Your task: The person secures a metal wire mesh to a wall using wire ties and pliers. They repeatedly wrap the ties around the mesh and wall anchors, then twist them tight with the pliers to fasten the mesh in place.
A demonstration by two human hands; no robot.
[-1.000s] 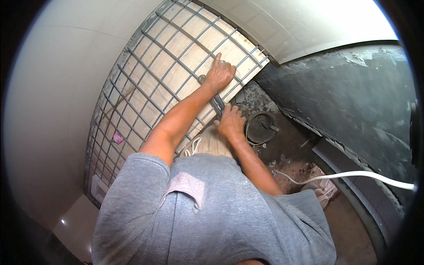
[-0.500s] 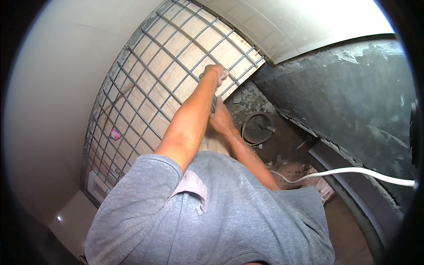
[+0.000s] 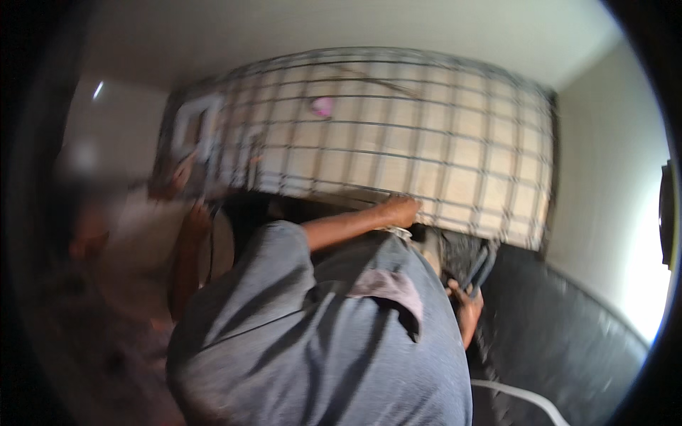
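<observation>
Rebar grid: located ahead of the person, laid over a pale board, which presumably backs the bars and carries their load. The left hand is at the near edge of the grid, its fingers curled; blur prevents telling whether they close around a bar or only rest there. This position probably steadies the leaning body or the edge of the mesh. The right hand is nearer to the person than the grid, below its right-hand part, clasped on the handle end of a dark two-handled tool. The tool slants up toward the near edge of the grid; the grip low on the handles likely gives leverage and leaves its far end free. The two hands are apart. A small pink item lies within the far half of the grid, apparently clear of both hands. A white frame is at the left end of the grid, where it may box off an opening. A co-worker's hand is near that same end; its grip cannot be determined.
</observation>
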